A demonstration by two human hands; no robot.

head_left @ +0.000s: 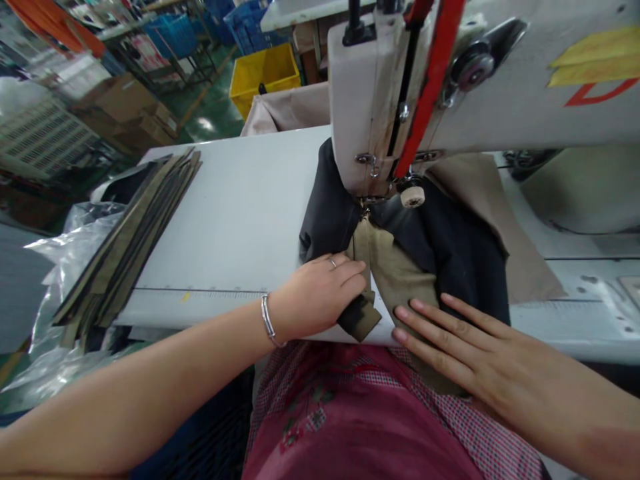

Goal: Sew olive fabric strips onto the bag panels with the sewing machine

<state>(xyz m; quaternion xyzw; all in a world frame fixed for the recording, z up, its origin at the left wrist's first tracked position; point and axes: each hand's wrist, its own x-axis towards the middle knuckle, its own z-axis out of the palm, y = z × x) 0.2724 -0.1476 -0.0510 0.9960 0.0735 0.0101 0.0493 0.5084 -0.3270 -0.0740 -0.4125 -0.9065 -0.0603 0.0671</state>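
Observation:
Under the needle of a white sewing machine [360, 100] lies an olive fabric piece [395, 257] together with dark navy cloth [465, 247]. My left hand [325, 290] is closed around a folded olive and dark strip [367, 317] just in front of the presser foot, its fingertips tucked under or against the cloth. My right hand [465, 340] lies flat with fingers spread on the olive piece, to the right of the strip. The spot where the needle meets the cloth is small and partly hidden by the machine head.
A stack of olive and dark strips [135, 240] hangs over the table's left end, beside clear plastic wrap [55, 267]. Beige cloth [520, 233] lies right of the needle. Behind the white table [240, 213] stand a yellow bin [265, 70] and cardboard boxes [120, 107].

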